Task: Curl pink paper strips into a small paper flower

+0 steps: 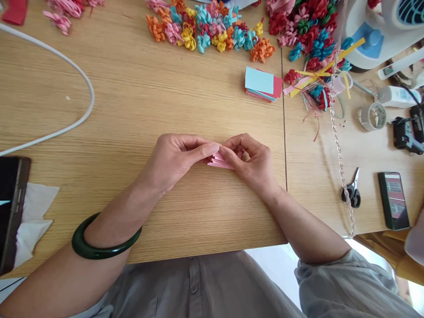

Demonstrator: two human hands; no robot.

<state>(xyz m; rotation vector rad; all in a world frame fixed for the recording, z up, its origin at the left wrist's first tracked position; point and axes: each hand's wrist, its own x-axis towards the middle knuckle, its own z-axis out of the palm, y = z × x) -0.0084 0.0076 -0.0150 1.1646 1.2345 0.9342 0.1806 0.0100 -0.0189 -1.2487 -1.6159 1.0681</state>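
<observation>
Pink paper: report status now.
Left hand, right hand: both pinching. Pink paper: in strips, partly hidden. Scissors: off to the right, apart from both hands.

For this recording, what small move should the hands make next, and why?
Probably the right hand should curl one loose strip of the pink paper inward while the left hand steadies it: both hands pinch the paper, its visible strip ends look straight, and the orange paper flower farther up the table has looped strips.

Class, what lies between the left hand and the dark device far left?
Head view: wooden tabletop, then white tissues, lie between the left hand and the device.
</observation>
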